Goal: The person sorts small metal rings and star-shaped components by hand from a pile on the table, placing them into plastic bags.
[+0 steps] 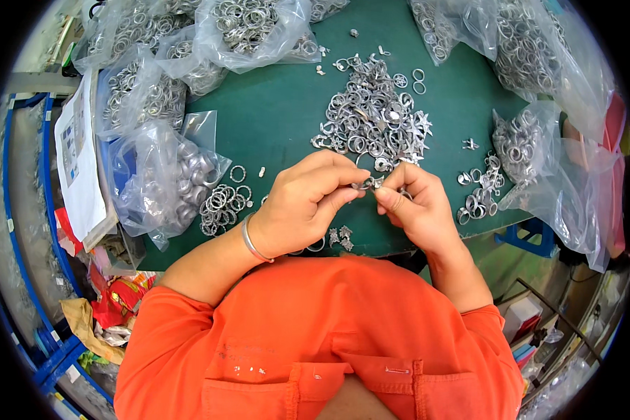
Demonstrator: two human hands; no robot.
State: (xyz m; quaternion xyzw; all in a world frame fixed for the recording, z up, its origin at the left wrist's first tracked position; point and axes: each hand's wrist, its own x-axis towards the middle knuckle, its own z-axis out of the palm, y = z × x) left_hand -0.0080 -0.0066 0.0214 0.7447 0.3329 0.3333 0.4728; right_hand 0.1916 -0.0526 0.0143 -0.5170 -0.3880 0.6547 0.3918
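Close to my body, at the near edge of the loose pile of silvery metal rings, my two hands meet. Thumb and index finger of my left hand pinch one side of a small metal ring. My right hand pinches the other side of it, fingers curled in. Much of the ring is covered by fingertips. Another ring shows by the curled fingers of my right hand; whether it is held I cannot tell. Small star-like metal pieces lie below my left hand, beside rings partly hidden by my wrist.
On the green tabletop, a ring cluster lies left and another right. Clear plastic bags of rings crowd the left, back and right, including a small bag. A blue stool stands below the right edge.
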